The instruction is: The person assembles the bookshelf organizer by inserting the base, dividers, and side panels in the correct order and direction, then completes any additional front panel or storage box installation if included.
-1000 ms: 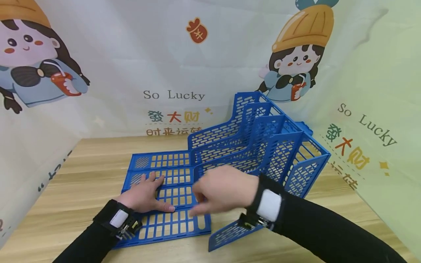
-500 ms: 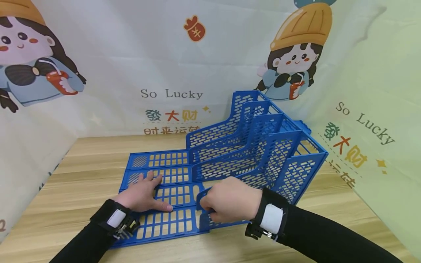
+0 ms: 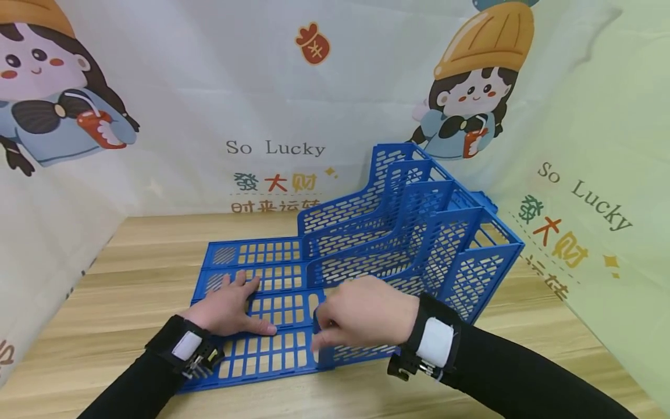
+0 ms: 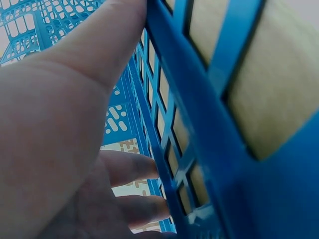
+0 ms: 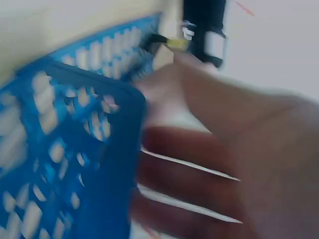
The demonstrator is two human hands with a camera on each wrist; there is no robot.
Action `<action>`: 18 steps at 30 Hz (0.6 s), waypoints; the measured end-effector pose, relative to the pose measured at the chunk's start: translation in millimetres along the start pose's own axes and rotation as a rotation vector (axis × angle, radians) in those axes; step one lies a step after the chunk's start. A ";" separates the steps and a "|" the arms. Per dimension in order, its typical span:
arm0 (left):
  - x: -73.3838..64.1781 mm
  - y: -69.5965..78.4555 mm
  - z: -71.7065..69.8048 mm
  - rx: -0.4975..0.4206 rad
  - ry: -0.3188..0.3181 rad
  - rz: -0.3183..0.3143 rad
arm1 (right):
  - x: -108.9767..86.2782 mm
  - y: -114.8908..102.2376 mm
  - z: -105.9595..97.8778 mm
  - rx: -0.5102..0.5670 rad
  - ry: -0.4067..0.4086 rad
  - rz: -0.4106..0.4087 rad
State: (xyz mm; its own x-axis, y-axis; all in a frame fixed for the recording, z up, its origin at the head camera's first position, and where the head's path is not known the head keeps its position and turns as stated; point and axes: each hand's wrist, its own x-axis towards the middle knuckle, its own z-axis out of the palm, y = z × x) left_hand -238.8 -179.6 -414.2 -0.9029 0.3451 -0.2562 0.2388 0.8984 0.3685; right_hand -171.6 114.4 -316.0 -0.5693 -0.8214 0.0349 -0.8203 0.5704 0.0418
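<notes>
A blue plastic magazine file rack (image 3: 442,233) with perforated dividers stands on the table, its tall end to the right. Flat grid base sections (image 3: 225,256) reach out from it to the left. My left hand (image 3: 225,308) rests on them with fingers spread and thumb pointing right; the left wrist view shows its fingertips against the blue grid. With bent fingers, my right hand (image 3: 371,311) grips the front ends of the two nearest dividers, thumb at the nearest side panel (image 3: 361,354). In the blurred right wrist view its fingers meet a divider edge (image 5: 134,114).
The wooden table (image 3: 131,267) meets a printed cloth (image 3: 209,105) at the back, with more cloth at both sides. A small blue tab (image 3: 485,202) sticks out behind the rack. Both wrists wear black straps with devices.
The nearest side panel has swung in from an outward slant and now lines up with the base. My right hand has come onto the divider ends. The left hand stays in place.
</notes>
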 end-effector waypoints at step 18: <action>-0.4 0.9 1.6 0.018 0.008 0.008 | 35.0 11.9 23.5 -0.281 0.022 0.147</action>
State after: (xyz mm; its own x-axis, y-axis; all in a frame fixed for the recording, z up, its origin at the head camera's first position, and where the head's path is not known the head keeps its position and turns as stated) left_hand -237.6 -178.6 -415.1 -0.9038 0.3499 -0.2464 0.2521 0.9006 0.3542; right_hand -202.6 92.4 -337.8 -0.6766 -0.7318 0.0824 -0.6809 0.6643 0.3084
